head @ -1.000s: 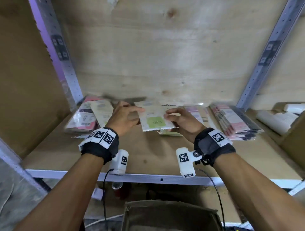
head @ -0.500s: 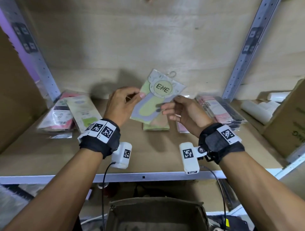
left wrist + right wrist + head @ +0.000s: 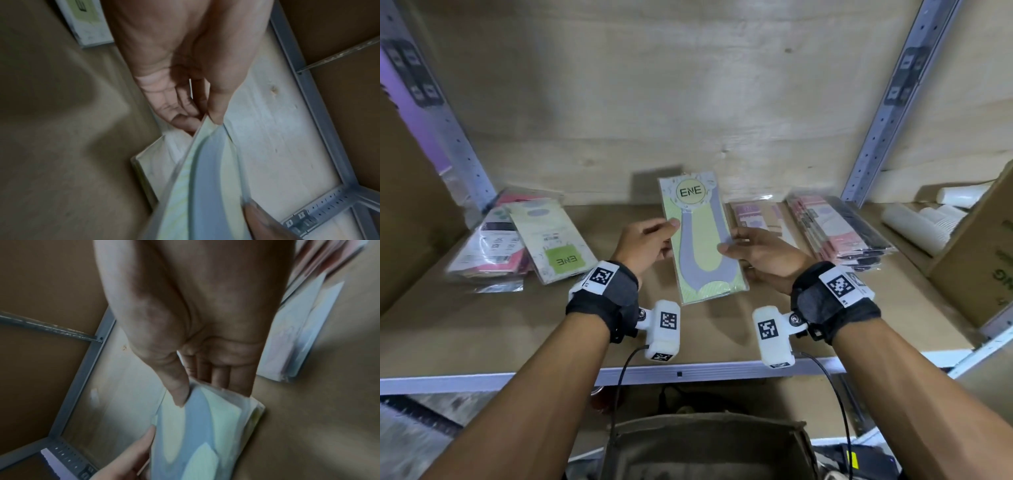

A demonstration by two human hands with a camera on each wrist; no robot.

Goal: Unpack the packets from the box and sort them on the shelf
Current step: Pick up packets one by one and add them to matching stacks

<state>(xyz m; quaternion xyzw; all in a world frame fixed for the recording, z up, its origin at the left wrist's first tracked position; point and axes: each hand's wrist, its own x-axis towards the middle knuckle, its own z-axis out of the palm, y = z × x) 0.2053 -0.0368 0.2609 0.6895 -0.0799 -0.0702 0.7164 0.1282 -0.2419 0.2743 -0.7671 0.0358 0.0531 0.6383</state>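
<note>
Now your left hand [image 3: 645,245] and right hand [image 3: 758,251] pinch the green ENE packet [image 3: 700,240] above the shelf [image 3: 482,329], between the left packet pile [image 3: 517,240] and pink packet stacks [image 3: 832,233].

A long green-and-grey packet [image 3: 700,240] marked "ENE" stands nearly upright above the wooden shelf [image 3: 482,329], pinched at both side edges. Sorted piles lie flat behind: pink and green packets [image 3: 517,245] at left, pink ones [image 3: 835,236] at right.
</note>
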